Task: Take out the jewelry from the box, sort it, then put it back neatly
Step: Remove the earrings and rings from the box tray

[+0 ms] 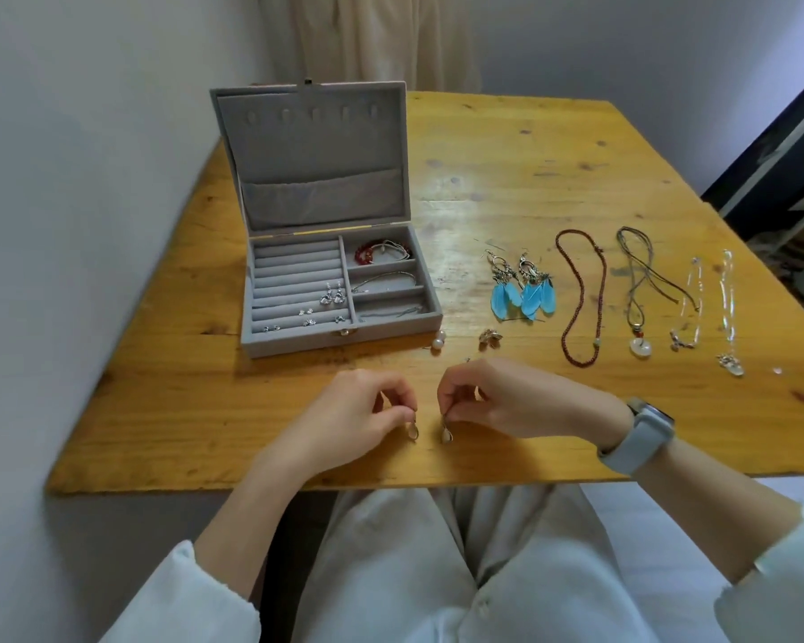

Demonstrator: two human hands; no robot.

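On the yellow wooden surface a grey velvet jewelry box stands open at the left, with small silver earrings in its ring rolls and bracelets in its side compartments. To its right lie blue feather earrings, a red bead necklace and a cord pendant necklace. Near the front edge, the left hand and right hand each pinch one small drop earring, left and right, side by side.

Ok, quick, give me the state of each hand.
Left hand: closed, pinching a small drop earring.
Right hand: closed, pinching the matching earring.
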